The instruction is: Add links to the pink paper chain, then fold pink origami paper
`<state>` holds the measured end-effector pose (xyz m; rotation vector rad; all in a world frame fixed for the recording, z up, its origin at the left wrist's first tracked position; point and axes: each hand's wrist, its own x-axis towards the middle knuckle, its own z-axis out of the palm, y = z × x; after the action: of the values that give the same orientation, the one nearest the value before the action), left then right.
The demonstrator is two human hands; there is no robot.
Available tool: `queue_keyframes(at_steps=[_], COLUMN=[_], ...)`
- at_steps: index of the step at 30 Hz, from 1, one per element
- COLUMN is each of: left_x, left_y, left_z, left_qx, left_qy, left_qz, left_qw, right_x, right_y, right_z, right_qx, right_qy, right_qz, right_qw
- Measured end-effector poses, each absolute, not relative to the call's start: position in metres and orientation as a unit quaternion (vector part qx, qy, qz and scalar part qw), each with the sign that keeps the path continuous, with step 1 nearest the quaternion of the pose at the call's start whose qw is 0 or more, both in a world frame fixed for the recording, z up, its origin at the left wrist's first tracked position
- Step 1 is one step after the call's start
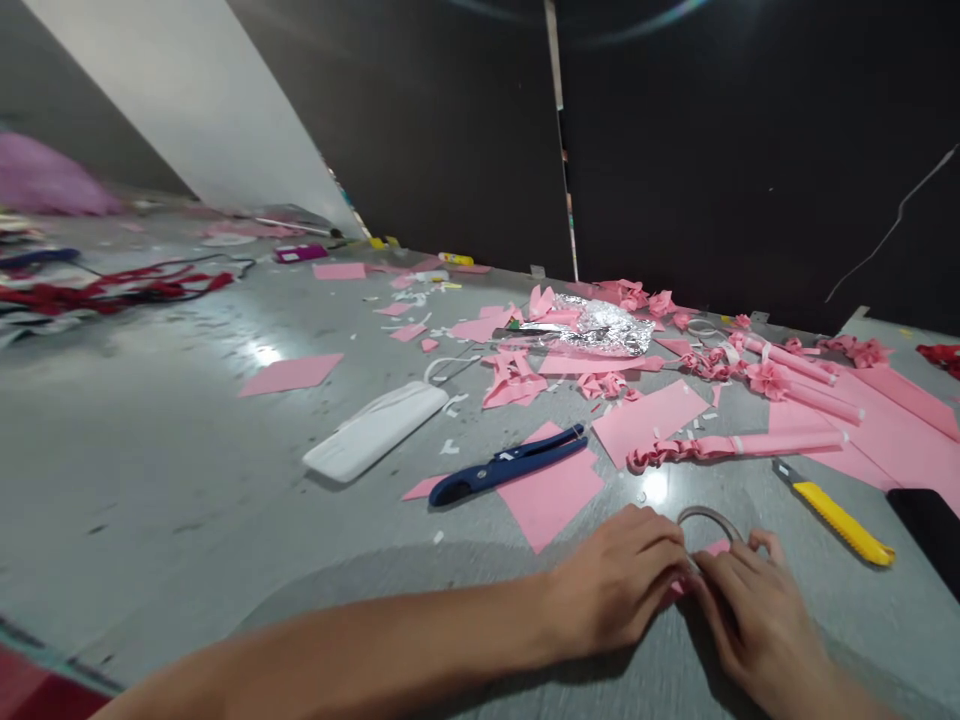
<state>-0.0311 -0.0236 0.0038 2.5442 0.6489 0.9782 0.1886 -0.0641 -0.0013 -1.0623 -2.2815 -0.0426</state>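
Note:
Near the bottom right, my left hand (pixel 622 575) and my right hand (pixel 765 610) meet, both with fingers bent and pinched together. Between them stands a thin grey ring (pixel 711 513), which looks like a narrow roll of tape; the right fingers rest against it. A small piece of pink paper (pixel 677 589) shows under the left fingertips, and the fingers hide most of it. Beyond the hands lies a rolled pink paper tube with a twisted end (pixel 750 444). To the right is a yellow box cutter (pixel 844 522), its blade end pointing away from me.
Dark blue scissors (pixel 510 463) lie across pink sheets (pixel 551 505). A white power bank (pixel 379 430) with a cable is at left. Crumpled foil (pixel 607 328) and pink paper flowers (pixel 769 380) crowd the back, before a black panel (pixel 750 150). A black phone (pixel 926 530) sits far right.

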Motion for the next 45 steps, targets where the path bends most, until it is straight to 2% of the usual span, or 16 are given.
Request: queue_keyframes(at_steps=[10,16,23,28,38,45], left_x=[-0.031,-0.030,-0.028,-0.027,-0.025,-0.022], left_y=[-0.026,-0.025,-0.021,-0.019,-0.021,-0.026], left_z=[0.002,-0.002,0.001,-0.003,0.004,0.003], left_qx=[0.875,0.883,0.880,0.888,0.907,0.902], left_qy=[0.187,0.214,0.228,0.251,0.281,0.305], left_qz=[0.401,0.363,0.370,0.318,0.278,0.277], left_qw=[0.199,0.207,0.192,0.216,0.147,0.127], right_x=[0.190,0.191,0.198,0.203,0.204,0.189], right_y=[-0.066,-0.063,-0.056,-0.053,-0.054,-0.062], right_z=[0.002,-0.001,-0.011,-0.020,-0.013,-0.012], right_qx=[-0.386,-0.355,-0.323,-0.333,-0.290,-0.323], right_qy=[-0.851,-0.853,-0.868,-0.873,-0.881,-0.858], right_qz=[0.023,0.008,-0.025,-0.028,-0.114,-0.093], right_qw=[0.355,0.381,0.376,0.356,0.357,0.389])
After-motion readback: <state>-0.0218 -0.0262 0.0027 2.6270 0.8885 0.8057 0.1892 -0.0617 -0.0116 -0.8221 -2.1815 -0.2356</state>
